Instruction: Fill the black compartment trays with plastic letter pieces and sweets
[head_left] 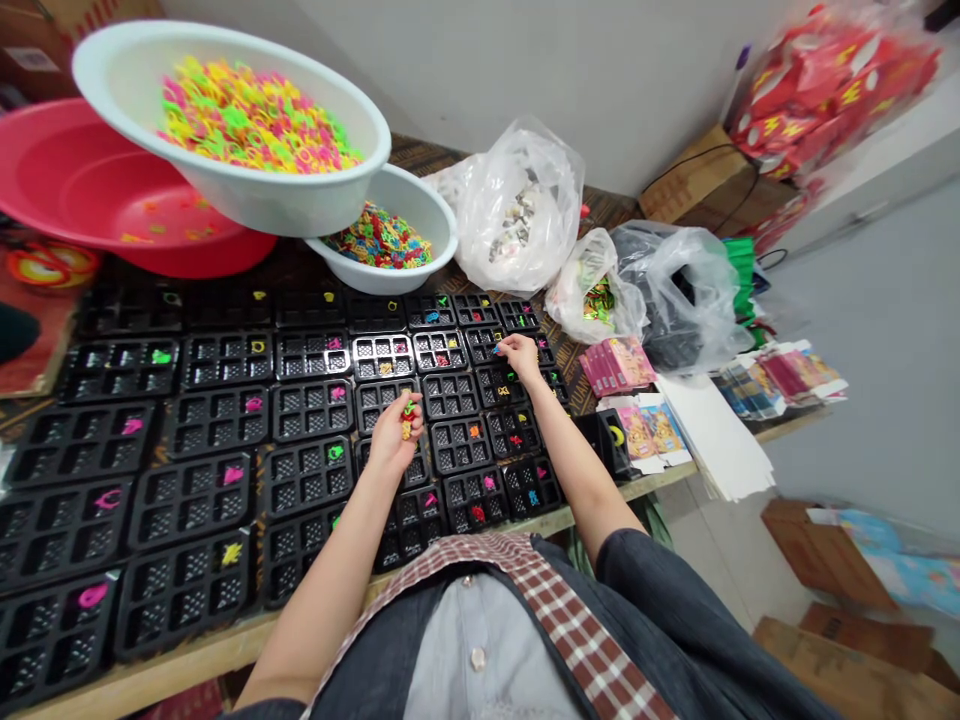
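Note:
My left hand [391,438] is closed around a few small coloured plastic pieces [407,425], red, green and yellow-orange, above the middle trays. Farther right, my right hand [522,357] pinches a small blue plastic piece [496,350] at a compartment of a black tray [480,347] in the back rows. Rows of these black compartment trays [189,420] cover the table. Many of them hold one small bright piece in a right-hand compartment, such as a pink one [233,474]. Trays at the right hold two in several cases. My left forearm hides parts of some trays.
A pale basin [300,200] of neon pieces stands over a red basin [60,200] at back left. Beside it is a smaller basin [442,255] of coloured pieces. Plastic bags [555,170], printed pink boxes [616,366] and white sheets [712,430] lie to the right.

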